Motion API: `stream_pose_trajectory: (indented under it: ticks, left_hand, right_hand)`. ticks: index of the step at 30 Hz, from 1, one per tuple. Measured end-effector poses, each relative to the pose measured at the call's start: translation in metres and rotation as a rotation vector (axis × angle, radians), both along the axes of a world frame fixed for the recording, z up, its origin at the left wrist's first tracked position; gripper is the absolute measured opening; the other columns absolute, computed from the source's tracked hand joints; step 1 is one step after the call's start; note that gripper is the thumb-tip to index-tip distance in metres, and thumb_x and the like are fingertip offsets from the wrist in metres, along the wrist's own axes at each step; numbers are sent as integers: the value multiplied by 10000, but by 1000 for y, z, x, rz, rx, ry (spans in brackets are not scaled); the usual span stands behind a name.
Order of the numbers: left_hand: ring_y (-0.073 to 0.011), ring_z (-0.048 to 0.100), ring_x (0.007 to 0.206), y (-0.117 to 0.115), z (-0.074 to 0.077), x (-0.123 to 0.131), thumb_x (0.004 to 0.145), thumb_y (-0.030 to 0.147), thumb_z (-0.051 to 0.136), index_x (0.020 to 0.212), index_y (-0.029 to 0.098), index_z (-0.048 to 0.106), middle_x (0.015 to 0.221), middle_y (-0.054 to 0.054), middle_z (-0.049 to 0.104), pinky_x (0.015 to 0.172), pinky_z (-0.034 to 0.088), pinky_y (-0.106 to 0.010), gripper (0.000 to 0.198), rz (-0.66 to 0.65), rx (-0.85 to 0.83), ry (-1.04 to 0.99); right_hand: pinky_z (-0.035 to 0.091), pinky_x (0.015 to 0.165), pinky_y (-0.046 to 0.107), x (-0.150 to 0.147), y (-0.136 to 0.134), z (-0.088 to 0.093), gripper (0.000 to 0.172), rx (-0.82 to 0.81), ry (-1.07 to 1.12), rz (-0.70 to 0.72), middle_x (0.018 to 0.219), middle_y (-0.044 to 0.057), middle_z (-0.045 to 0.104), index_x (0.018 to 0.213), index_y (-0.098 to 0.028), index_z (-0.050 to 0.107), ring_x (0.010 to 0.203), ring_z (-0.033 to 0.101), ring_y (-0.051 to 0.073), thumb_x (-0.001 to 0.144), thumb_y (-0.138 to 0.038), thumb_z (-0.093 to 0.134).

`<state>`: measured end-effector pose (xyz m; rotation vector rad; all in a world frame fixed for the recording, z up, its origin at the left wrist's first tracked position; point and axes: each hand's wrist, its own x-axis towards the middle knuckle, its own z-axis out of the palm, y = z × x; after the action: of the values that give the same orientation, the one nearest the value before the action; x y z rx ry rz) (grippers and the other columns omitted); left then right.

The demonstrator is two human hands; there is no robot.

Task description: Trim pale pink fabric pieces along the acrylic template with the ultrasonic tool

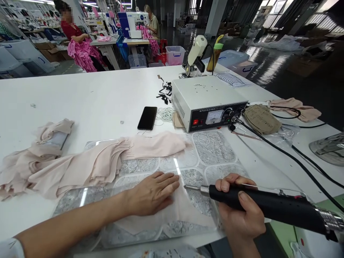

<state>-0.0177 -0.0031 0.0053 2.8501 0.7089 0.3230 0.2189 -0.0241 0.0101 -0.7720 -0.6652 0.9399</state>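
Right hand (240, 211) is closest to the cam, fingers clenched around a black tool (271, 206) w/ a thin metal tip. That tip points left & sits at the edge of a pink cloth piece (182, 211), just beside the left hand (153, 191). Left hand lies flat on the cloth, fingers released & spread, pressing it down, not grabbing.

Cloth lies on a clear sheet (212, 147) w/ silver patterns under it, on the big white table (94, 96). Behind the left hand is a pile of more pink cloth (88, 163), spread out to the left.

Black cord (285, 154) runs from the tool side up to a white box machine (206, 102) w/ a dial & red switch. Black phone (147, 118) lies face up just left of the machine. Far back, other ppl sit at sewing tables w/ bright pink fabric (83, 53).
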Motion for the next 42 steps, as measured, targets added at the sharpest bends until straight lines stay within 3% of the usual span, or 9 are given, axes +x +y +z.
stream_pose_trajectory:
  ticks: [3,15,25,42]
  left_hand:
    - [-289,522,1238,1,2,1,991,248,430,1334,75,388,1347,-183,539,955,470,-430,387,0,-22,-1]
    - [-301,523,1221,1,9,7,1002,386,432,1339,80,454,1316,-197,554,958,476,-443,455,7,15,38]
    - [-320,542,1194,0,4,8,1013,372,398,1338,104,475,1307,-205,555,907,506,-468,429,7,107,60]
    - [-315,527,1176,-5,0,11,1009,376,413,1304,141,518,1317,-185,532,916,481,-458,391,36,115,29]
  right_hand:
    - [460,524,295,-1,-1,2,107,10,23,20,715,-9,515,786,-206,617,546,524,110,689,-230,577]
    - [463,515,284,-1,-3,-2,93,41,35,102,745,-4,528,795,-205,608,532,534,102,724,-266,607]
    - [480,508,290,-3,-1,-1,97,48,48,134,771,-6,529,824,-218,597,532,549,105,765,-293,617]
    - [466,519,295,3,-6,-3,111,65,15,172,776,8,513,850,-207,583,557,531,110,768,-281,580]
